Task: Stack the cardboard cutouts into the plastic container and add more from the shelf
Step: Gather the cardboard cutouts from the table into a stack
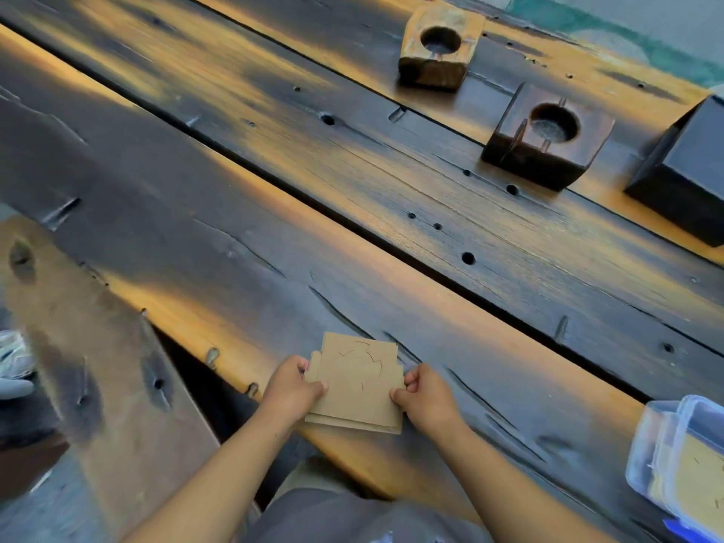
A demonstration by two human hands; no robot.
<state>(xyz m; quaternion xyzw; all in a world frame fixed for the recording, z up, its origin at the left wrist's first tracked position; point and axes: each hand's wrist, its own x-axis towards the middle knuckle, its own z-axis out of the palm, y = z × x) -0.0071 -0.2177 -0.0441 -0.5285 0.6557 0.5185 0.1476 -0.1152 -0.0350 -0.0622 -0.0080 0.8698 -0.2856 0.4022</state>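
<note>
A small stack of brown cardboard cutouts (358,386) with notched corners and curved cut lines rests near the front edge of the dark wooden table (274,213). My left hand (292,389) pinches the stack's left edge and my right hand (421,395) pinches its right edge. At the lower right stands a clear plastic container (666,456) with a blue clip; cardboard pieces lie inside it. The container is well to the right of the stack, apart from both hands.
Two wooden blocks with round holes (440,47) (548,137) sit on the far planks, and a dark box (683,170) stands at the right edge. A wooden bench (90,346) runs along the left. A shoe (13,362) shows at the far left.
</note>
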